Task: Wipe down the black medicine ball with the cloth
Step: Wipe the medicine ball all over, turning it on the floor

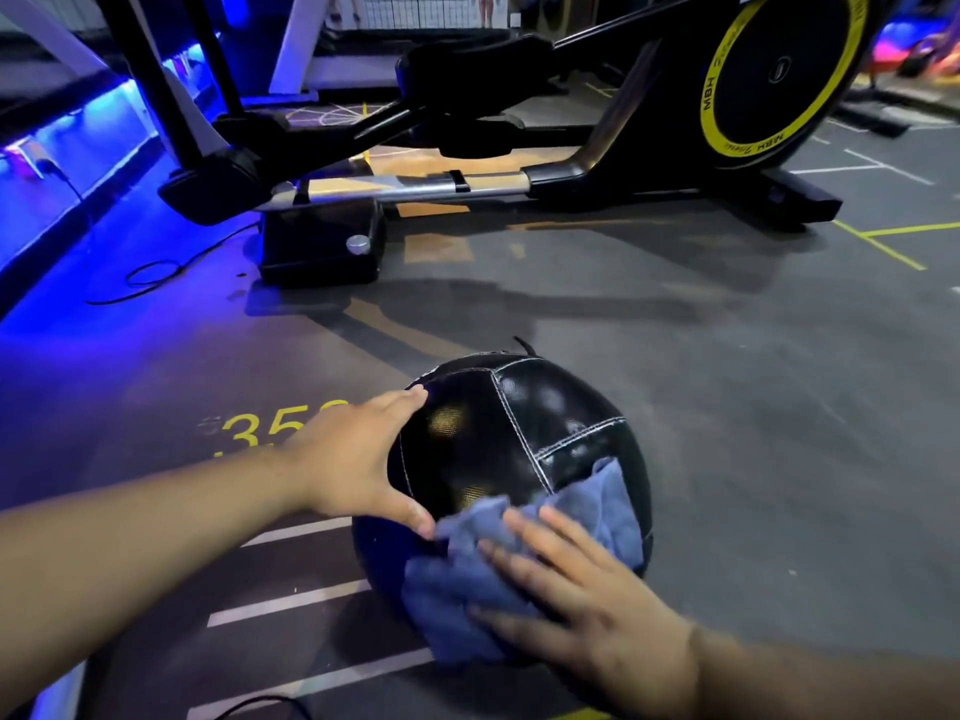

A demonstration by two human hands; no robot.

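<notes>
The black medicine ball [498, 433], shiny with white stitched seams, rests on the grey gym floor in the lower middle of the head view. My left hand [358, 459] is spread against the ball's left side, thumb and fingers apart, steadying it. A blue-grey cloth [519, 558] lies bunched over the ball's near right face. My right hand [576, 595] presses flat on the cloth with its fingers spread, pinning it to the ball. The cloth and my right hand hide the ball's lower near part.
An elliptical trainer [467, 163] with a yellow-ringed flywheel [779, 70] stands just beyond the ball. A black cable [156, 278] loops on the floor at left under blue light. Yellow numbers [270, 428] and white lines [291, 600] mark the floor.
</notes>
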